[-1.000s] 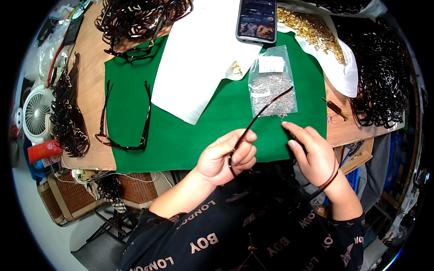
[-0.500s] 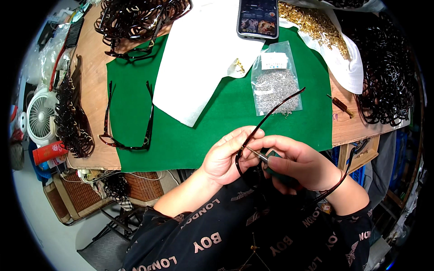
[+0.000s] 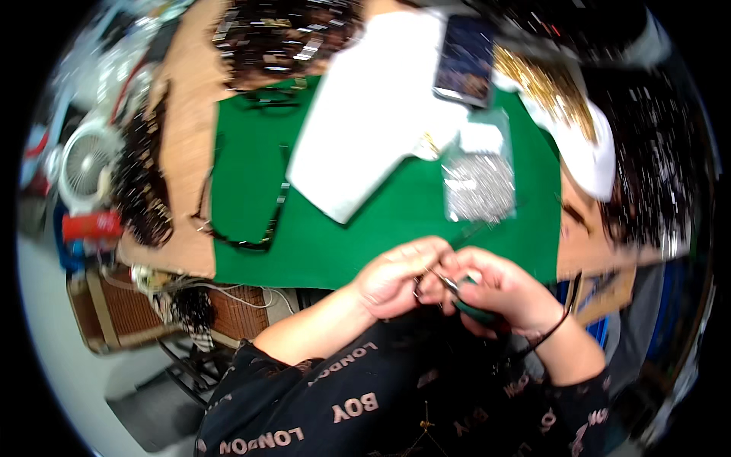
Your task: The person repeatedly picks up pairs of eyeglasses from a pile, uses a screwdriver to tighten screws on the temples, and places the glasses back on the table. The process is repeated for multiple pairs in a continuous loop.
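The view is smeared by motion. My left hand [image 3: 392, 280], closed, pinches a dark eyeglass frame [image 3: 566, 314] near the hinge, above my lap at the table's front edge. One temple arm points away past my fingertips as a faint blur; the other curves beside my right wrist. In my right hand [image 3: 506, 293] is a screwdriver [image 3: 475, 311] with a green handle, its metal shaft directed at the hinge between my hands. The tip's exact contact is too blurred to tell. Beyond the hands lies a clear bag [image 3: 480, 189] of tiny silvery metal pieces, perhaps screws.
A green mat [image 3: 365, 247] covers the table's middle. On it lie another pair of glasses [image 3: 259, 245] and a white sheet [image 3: 362, 129]. Behind stand a phone [image 3: 464, 61] and gold-coloured parts [image 3: 552, 91]. Heaps of dark frames [image 3: 285, 38] and a small fan [image 3: 85, 167] surround it.
The whole view has shifted and blurred, with table items sliding rightward and mostly downward. My hands keep their grip on the frame and screwdriver; the far temple arm now points lower.
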Available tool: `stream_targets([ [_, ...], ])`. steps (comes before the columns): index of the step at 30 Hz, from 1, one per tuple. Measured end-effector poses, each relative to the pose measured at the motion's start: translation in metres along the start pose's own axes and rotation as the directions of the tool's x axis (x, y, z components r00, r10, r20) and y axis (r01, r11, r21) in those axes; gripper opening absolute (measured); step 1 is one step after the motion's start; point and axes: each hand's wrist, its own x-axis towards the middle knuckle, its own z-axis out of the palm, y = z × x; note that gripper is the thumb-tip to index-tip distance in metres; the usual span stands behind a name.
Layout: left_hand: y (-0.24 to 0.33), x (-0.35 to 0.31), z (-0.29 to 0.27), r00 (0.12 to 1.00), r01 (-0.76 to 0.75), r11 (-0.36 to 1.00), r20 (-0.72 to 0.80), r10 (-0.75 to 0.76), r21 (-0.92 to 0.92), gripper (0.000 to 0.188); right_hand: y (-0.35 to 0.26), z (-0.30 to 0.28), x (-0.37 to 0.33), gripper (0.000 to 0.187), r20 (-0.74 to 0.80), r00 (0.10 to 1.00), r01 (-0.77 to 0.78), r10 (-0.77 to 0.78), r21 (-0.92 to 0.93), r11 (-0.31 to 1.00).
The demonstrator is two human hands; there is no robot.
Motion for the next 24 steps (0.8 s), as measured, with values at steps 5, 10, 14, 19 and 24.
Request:
stream_targets([
  [5,0.053,-0.064,0.074,0.832,-0.509,0.606,0.168,0.529,0.612,0.020,0.008,-0.029,0.004,0.027,0.118,0.960,0.252,-0.254,0.030,0.967],
  [10,0.062,-0.135,0.109,0.358,0.648,-0.466,0.299,0.884,0.602,0.013,0.016,-0.048,0.010,0.029,-0.077,0.945,0.315,-0.318,-0.056,0.948],
  [14,0.034,-0.142,0.092,0.395,0.711,-0.409,0.156,0.905,0.572,0.011,0.015,-0.048,0.014,0.031,-0.033,0.960,0.275,-0.279,-0.101,0.956],
  [19,0.081,-0.110,0.055,0.513,0.658,-0.633,0.373,0.773,0.407,0.013,0.017,-0.054,0.010,0.031,-0.057,0.945,0.318,-0.322,-0.060,0.946],
  [24,0.103,-0.117,-0.001,0.340,0.661,-0.599,0.532,0.776,0.451,0.012,0.020,-0.054,0.009,0.031,-0.052,0.944,0.324,-0.325,-0.033,0.946],
])
